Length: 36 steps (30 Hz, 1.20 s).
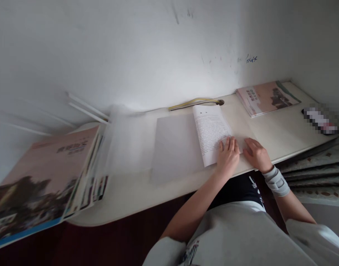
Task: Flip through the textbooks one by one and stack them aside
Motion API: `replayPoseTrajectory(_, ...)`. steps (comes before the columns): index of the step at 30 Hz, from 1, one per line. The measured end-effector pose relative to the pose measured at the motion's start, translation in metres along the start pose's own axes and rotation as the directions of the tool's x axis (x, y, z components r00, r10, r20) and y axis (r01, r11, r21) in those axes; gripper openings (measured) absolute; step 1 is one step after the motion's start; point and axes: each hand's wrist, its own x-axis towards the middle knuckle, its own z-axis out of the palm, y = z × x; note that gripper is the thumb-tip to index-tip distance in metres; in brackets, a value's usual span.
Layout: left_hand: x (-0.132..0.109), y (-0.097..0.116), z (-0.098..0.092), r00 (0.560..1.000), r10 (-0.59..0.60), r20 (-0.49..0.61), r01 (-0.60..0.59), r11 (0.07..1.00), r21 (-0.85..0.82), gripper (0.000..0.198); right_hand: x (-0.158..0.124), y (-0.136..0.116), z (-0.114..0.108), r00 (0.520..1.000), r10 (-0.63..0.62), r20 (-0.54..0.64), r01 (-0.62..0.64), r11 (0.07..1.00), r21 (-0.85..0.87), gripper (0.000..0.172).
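Observation:
A booklet (pixel 210 127) with a page of dense printed text lies near the front of the desk. My left hand (pixel 229 155) rests on its lower right corner, fingers stretched flat over the paper. Just to the right, my right hand (pixel 258 153) lies on the desk by the booklet's edge, fingers loosely bent and pointing left. A grey wrist wrap (pixel 276 181) is around my right wrist. Left of the booklet spreads a smooth, greyish, see-through sheet (pixel 173 147), probably plastic. Whether the booklet is tucked into it I cannot tell.
At the left edge stand several books with a pink-covered one (pixel 47 166) in front. Another pink book (pixel 269 98) lies at the back right, with a blurred-out phone (pixel 321 121) beyond it. A yellow cable (pixel 195 102) runs along the wall behind the white desk (pixel 130 192).

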Motion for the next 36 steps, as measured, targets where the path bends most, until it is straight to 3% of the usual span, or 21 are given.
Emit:
replayPoseTrajectory(7,-0.010,-0.007,-0.003,0.999,-0.013,0.049,0.012,1.000,0.018,0.042,0.003,-0.003,-0.002,0.994,-0.064,0.086,0.073,0.992,-0.105,0.034)
replayPoseTrajectory(12,-0.009,-0.006,-0.006,0.999,-0.024,0.042,0.023,0.999,0.033,0.041,0.007,-0.016,0.011,0.998,0.027,0.062,-0.014,0.978,-0.208,0.044)
replayPoseTrajectory(16,-0.006,-0.005,-0.007,0.999,-0.006,0.043,0.005,0.999,0.034,0.042,0.005,-0.016,0.018,0.997,0.072,0.034,-0.064,0.980,-0.188,0.045)
replayPoseTrajectory(26,-0.005,-0.003,-0.006,0.999,0.015,0.048,-0.020,0.992,0.121,0.041,0.008,-0.018,0.014,0.989,0.142,0.052,-0.128,0.968,-0.217,0.040)
replayPoseTrajectory(36,-0.019,-0.030,-0.013,0.993,0.016,0.113,-0.028,0.994,0.101,0.040,0.010,-0.024,0.016,0.986,0.165,0.029,-0.151,0.950,-0.274,0.046)
